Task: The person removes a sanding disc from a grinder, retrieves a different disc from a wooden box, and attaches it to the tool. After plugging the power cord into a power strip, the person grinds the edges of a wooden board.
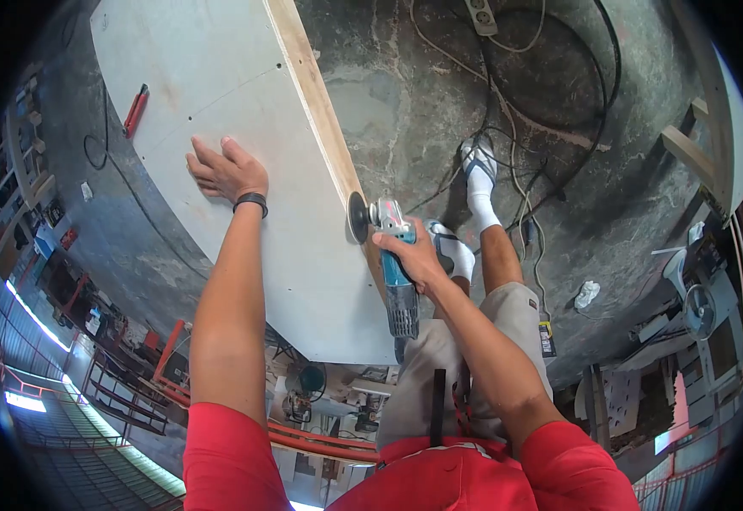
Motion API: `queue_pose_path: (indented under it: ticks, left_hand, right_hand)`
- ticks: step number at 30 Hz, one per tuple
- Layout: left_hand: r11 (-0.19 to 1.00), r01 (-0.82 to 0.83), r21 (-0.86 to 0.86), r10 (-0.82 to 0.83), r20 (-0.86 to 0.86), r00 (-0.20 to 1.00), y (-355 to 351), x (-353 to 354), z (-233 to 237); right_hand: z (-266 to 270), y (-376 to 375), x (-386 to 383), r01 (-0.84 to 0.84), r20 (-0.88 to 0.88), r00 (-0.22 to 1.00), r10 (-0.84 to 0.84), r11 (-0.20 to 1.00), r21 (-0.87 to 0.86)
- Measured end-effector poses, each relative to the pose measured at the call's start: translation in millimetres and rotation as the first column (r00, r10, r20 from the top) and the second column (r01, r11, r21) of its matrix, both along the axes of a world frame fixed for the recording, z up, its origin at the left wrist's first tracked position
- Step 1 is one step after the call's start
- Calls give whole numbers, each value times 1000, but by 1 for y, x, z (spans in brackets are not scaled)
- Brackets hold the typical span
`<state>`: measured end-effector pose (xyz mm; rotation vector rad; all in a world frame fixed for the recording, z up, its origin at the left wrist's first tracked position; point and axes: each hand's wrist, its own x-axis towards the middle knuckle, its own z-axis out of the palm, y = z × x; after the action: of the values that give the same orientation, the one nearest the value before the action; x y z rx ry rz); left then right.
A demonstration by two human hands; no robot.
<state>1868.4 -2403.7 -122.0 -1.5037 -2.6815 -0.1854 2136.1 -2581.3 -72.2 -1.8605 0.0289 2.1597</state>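
Observation:
A large pale panel [303,289] with a plywood and timber edge [324,106] lies across the left and middle of the view. My left hand [233,175] rests on its face, palm down, with the fingers spread. My right hand [418,255] is wrapped round the body of a teal angle grinder [398,285]. The grinder's dark disc [358,217] is at the panel's timber edge; whether it touches the wood, I cannot tell. A red utility knife [136,111] lies near the panel's far left edge.
Black and beige cables [559,183] loop over the concrete floor around my feet. A power strip [481,15] lies at the top. Curved wooden framing [691,157] stands at right, near a fan [698,311]. Red rails [320,443] run behind the panel.

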Motion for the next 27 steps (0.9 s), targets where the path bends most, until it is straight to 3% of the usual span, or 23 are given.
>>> queue_pose_path:
  ticks: [13,17,24,27]
  left_hand:
    - [999,9,-38,-8,13,1000,4,1,4]
    - [999,11,-45,-11,11,1000,3,1,4]
    - [999,21,-48,-20,18,1000,2,0,3]
    - [999,13,-43,-12,31,999,2,1,1]
  right_hand:
    - [-7,212,-5,52,-38,998,-42,944,326]
    - [-14,246,-7,77,-115,993,-40,939,336]
    - [-20,180,-8,62,-32,998,-54,938,341]
    - [-6,133,-1,22,-6,1000,-21,972,235]
